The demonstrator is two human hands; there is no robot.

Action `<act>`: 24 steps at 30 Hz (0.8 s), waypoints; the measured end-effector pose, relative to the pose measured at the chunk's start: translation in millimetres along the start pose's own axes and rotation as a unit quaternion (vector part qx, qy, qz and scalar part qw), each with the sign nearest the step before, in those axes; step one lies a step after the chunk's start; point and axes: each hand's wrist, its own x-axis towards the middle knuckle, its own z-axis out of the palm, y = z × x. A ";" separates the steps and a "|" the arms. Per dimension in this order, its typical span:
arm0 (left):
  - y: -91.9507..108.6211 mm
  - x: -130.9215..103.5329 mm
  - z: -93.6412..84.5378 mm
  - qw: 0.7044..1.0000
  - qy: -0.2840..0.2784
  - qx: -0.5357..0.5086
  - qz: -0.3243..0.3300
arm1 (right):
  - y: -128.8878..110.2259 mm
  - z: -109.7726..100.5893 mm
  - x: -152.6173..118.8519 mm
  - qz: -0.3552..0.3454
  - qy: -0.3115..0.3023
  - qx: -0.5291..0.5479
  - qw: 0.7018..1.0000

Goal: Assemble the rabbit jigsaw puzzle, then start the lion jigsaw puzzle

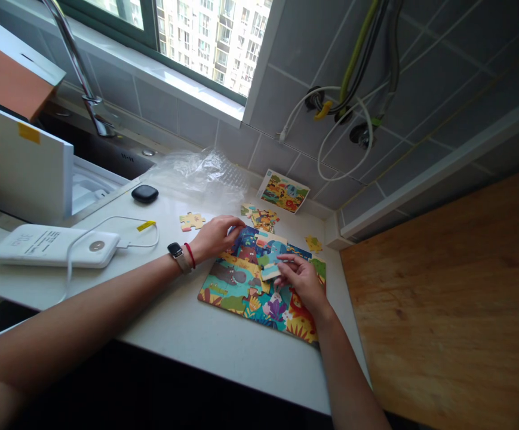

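Note:
A colourful animal jigsaw puzzle (pixel 236 280) lies on the white counter, many of its pieces joined. Between the thumb and fingers of my right hand (pixel 301 279) is a puzzle piece (pixel 270 272), held tilted just over the middle of the puzzle. My left hand (pixel 218 237) rests at the puzzle's upper left edge, fingers bent together; what is under its fingertips, if anything, is hidden. Loose pieces (pixel 263 220) lie in a small pile behind the puzzle. One more piece (pixel 192 221) is left of my left hand, and another (pixel 313 243) sits at the back right.
A picture card (pixel 283 191) leans on the tiled wall. Clear plastic wrap (pixel 200 179), a black case (pixel 145 193) and a white power bank (pixel 55 245) with a cable are to the left, near the sink (pixel 116 156). A wooden board (pixel 447 298) stands at the right.

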 end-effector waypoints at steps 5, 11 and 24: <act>-0.8 1.2 0.4 1.000 -0.010 -0.011 -0.026 | 6.2 4.4 -2.4 0.008 -0.065 -0.075 0.995; 4.8 -2.6 4.2 0.990 -0.110 -0.039 0.085 | 5.1 3.8 -1.1 -0.064 0.011 -0.111 0.992; 27.6 -8.4 -0.2 0.952 -0.207 -0.112 0.196 | 3.2 -10.9 4.3 -0.119 0.072 -0.163 0.977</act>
